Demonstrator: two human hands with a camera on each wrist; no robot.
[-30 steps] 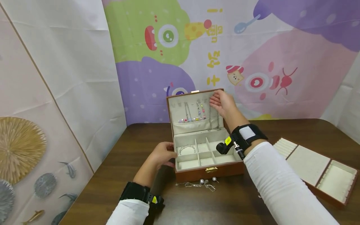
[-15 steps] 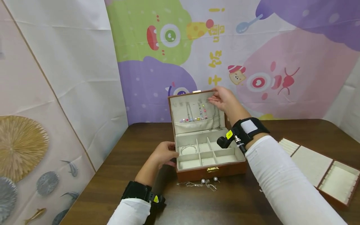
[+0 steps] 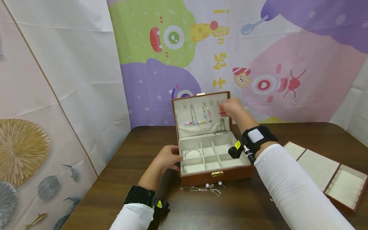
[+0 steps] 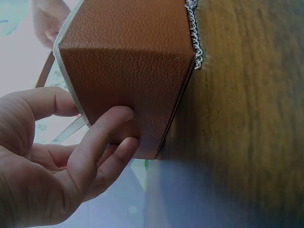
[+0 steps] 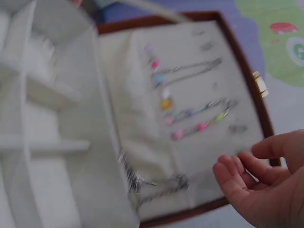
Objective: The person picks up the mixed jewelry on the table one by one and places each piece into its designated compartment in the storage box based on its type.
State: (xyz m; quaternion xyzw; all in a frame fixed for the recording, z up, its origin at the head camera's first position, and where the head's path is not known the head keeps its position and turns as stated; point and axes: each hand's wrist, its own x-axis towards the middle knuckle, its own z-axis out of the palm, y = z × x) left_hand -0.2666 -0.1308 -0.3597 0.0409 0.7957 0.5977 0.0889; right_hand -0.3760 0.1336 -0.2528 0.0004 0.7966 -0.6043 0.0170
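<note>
A brown jewelry box (image 3: 201,180) stands with its lid raised. My left hand (image 3: 166,157) touches its left end; in the left wrist view, fingertips press the leather side and the thumb is right at the rim. At the lid's upper right, my right hand (image 3: 231,108) has loosely bent fingers close to the pale lining, with nothing visible between them. Below it, a silver chain necklace (image 5: 156,195) lies bunched at the lid's lower corner. Beaded strands (image 5: 202,126) and a thin chain (image 5: 190,67) hang on the lid. A silver bracelet (image 3: 192,153) lies in the box's back left compartment.
Pearl earrings (image 3: 207,185) and a tangled silver chain (image 3: 198,189) lie before the box on the brown table (image 3: 126,169). To the right is a brown divided tray (image 3: 317,171), beside my right forearm. A cartoon-print cloth (image 3: 161,83) hangs behind.
My right hand has left the lid's top edge and moved slightly down and right. The chain that hung beneath it now lies bunched lower down. My left hand stays in place.
</note>
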